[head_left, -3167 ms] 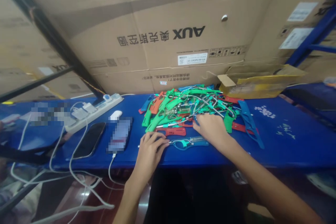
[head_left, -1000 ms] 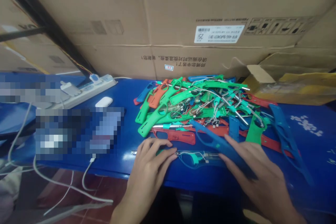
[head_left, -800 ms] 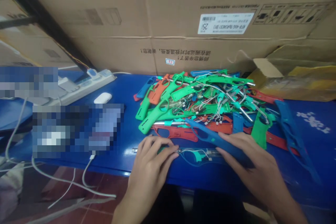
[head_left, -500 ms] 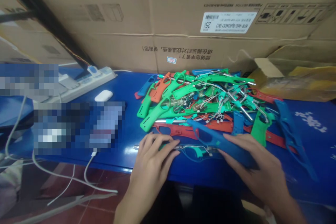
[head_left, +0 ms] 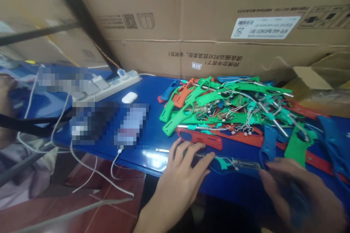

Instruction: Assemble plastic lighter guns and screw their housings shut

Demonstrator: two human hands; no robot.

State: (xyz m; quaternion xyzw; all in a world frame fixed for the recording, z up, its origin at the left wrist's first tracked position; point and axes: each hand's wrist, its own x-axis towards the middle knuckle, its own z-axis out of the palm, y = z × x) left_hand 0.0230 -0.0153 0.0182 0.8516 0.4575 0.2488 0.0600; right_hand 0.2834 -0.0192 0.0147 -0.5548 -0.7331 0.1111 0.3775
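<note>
Resting over the front of a wired blue shell (head_left: 246, 165), the left hand (head_left: 184, 167) has its fingers on the far side and its thumb on the near side, a narrow hold that keeps part of the shell out of sight. That shell lies on the blue tabletop (head_left: 153, 125) near its front edge, its metal tip (head_left: 162, 150) poking out left of the knuckles, and white wire, teal tape (head_left: 222, 163) and a clear section showing right of the fingers. At the handle end, the right hand (head_left: 303, 185) is curled around a blue piece (head_left: 296, 202); motion blur hides the outline of that piece, and I cannot tell how tightly it is gripped. Just behind both hands spreads a heap of green, red, orange and blue shells (head_left: 177, 120), tangled with white wires and metal tubes. A red shell (head_left: 210, 139) lies in front of the heap, near the left fingertips. Farther left are a phone (head_left: 133, 123), blurred out and with a cable plugged in, a small white case (head_left: 129, 97) and a power strip (head_left: 109, 89). Behind the heap stands a large cardboard carton (head_left: 207, 7), with a yellow-taped box (head_left: 325, 94) at right
</note>
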